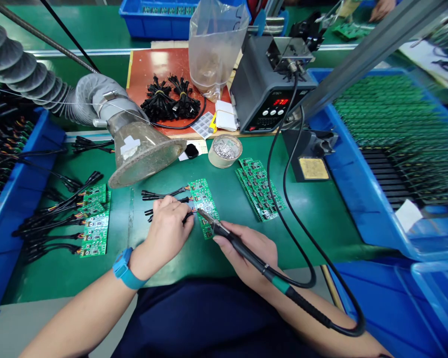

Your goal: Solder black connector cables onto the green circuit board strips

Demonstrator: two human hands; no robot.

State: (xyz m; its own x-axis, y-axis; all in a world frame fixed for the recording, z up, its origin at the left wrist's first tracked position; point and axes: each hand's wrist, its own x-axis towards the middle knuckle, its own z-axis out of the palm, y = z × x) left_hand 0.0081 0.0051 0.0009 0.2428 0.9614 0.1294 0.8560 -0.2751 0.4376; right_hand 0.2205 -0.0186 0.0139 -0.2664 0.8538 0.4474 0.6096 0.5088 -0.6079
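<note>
Circuit board (204, 199), green and studded with components: left fingers (179, 210) pinch a black cable (188, 216), right fingers (243, 231) clamp a soldering iron (248, 252).

A red-brown mat (149, 64) is laid at the back of the bench, and a clear plastic bag (216, 49) is stood on its right part. Near the bag, white papers (226, 117) are stacked. Farther back, a blue tray (157, 26) is placed. At the left, a cloudy funnel (145, 151) is joined to a grey ribbed duct (26, 67); a white patch (130, 145) is stuck on the funnel. At the right, a slanted metal post (362, 60) is seen.
</note>
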